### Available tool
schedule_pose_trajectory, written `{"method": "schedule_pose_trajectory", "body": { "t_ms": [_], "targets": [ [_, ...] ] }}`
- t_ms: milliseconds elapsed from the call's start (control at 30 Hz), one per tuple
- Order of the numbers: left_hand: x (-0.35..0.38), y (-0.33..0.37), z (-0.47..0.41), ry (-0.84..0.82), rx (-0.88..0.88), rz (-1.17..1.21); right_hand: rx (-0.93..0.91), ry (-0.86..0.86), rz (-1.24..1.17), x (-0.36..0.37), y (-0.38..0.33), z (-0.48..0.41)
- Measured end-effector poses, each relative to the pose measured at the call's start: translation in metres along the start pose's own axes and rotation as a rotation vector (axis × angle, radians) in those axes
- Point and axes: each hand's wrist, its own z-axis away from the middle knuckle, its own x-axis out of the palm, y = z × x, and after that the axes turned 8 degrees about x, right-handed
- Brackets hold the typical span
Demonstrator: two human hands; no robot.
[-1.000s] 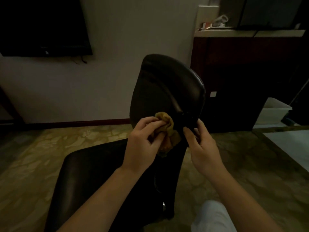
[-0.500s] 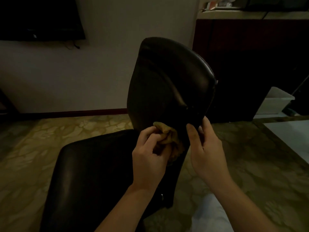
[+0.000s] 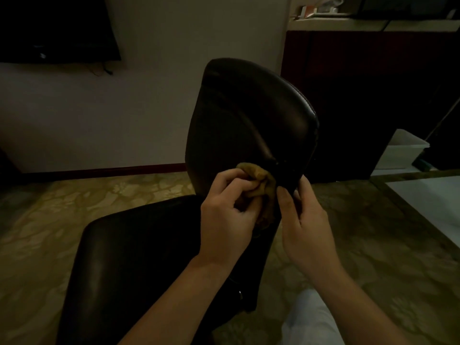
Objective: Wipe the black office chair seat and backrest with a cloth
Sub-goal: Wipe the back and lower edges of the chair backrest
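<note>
The black office chair stands before me, its backrest (image 3: pixel 249 115) upright and turned edge-on, its seat (image 3: pixel 134 250) stretching to the lower left. My left hand (image 3: pixel 224 210) is closed on a bunched yellow-brown cloth (image 3: pixel 261 181) and presses it against the lower part of the backrest. My right hand (image 3: pixel 303 215) grips the backrest's lower right edge, thumb in front and fingers behind, right beside the cloth.
Patterned beige floor (image 3: pixel 74 202) lies all around the chair. A dark wooden cabinet (image 3: pixel 373 95) stands behind on the right with a white bin (image 3: pixel 403 150) at its foot. A dark screen (image 3: pixel 54 28) hangs on the wall at upper left. A white surface (image 3: pixel 433 197) is at right.
My left hand and the cloth slid a little down the backrest, then stayed low near its bottom edge. My right hand kept its hold on the edge. The view shifted slightly.
</note>
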Motion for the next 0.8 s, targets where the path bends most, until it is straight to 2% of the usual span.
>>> {"method": "schedule_pose_trajectory", "body": {
  "t_ms": [333, 533, 800],
  "targets": [
    [-0.013, -0.023, 0.054, -0.017, -0.157, -0.046, -0.009, -0.026, 0.03, -0.001, 0.005, 0.0],
    [-0.01, -0.014, 0.038, -0.01, -0.145, -0.047, 0.006, -0.008, 0.049, 0.0, 0.002, -0.004],
    [-0.003, 0.0, 0.001, -0.019, -0.029, 0.035, 0.001, 0.005, 0.055, 0.001, 0.0, -0.003]
  ]
}}
